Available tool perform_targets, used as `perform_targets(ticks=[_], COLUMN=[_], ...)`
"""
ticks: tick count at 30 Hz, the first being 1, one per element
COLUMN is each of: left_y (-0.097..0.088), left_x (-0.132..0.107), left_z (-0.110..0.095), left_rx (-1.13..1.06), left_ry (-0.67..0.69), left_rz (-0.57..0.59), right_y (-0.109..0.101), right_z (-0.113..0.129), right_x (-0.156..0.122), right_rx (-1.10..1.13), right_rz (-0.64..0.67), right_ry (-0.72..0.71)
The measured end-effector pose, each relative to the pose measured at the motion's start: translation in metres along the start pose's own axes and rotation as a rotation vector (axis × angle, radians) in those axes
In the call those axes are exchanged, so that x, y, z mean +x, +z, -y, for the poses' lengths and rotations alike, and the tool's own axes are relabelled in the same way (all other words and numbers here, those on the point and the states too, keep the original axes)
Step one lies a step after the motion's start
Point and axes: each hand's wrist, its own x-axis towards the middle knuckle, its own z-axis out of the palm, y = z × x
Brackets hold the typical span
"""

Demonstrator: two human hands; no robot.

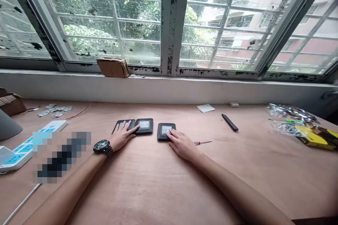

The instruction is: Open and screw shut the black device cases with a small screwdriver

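Rested left fingers (133,129) on paired black cases (144,124), right fingers (174,133) on right edge of lone case (166,129) — spread, not gripping.

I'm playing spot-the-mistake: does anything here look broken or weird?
Yes: the window frame has dark, ragged patches, as if its paint is peeling. A blocky blur also hides something beside the power strip. The three flat black devices show no clear damage.

Both arms (81,179) (232,186) forward, hands (121,139) (185,145) palms-down (the left's fingers (133,129) well apart).
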Motion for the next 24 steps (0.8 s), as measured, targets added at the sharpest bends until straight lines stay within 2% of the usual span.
perform_targets(ticks=[4, 7, 11, 15, 17, 19, 22, 24], left_y=[0.009, 0.013, 0.013, 0.011, 0.012, 0.012, 0.012, 0.010], left_x=[0.007, 0.013, 0.024, 0.043, 0.053, 0.060, 0.060, 0.052], left_z=[-0.002, -0.012, -0.038, -0.068, -0.079, -0.087, -0.095, -0.101], left_rx=[-0.004, -0.008, -0.032, -0.060, -0.075, -0.083, -0.092, -0.103], left_ry=[0.053, 0.084, 0.129, 0.143, 0.138, 0.141, 0.164, 0.197], left_rz=[-0.007, -0.026, -0.022, 0.003, 0.008, 0.004, -0.040, -0.114], right_y=[-0.034, -0.052, -0.057, -0.054, -0.059, -0.070, -0.088, -0.094], right_z=[0.021, 0.039, 0.063, 0.075, 0.067, 0.046, -0.003, -0.037], right_x=[-0.052, -0.084, -0.114, -0.126, -0.121, -0.108, -0.079, -0.063], right_rx=[0.039, 0.076, 0.089, 0.144, 0.240, 0.382, 0.481, 0.427], right_rz=[0.047, 0.080, 0.107, 0.098, 0.094, 0.083, 0.016, 0.061], right_ry=[0.018, 0.031, 0.082, 0.110, 0.126, 0.174, 0.384, 0.422])
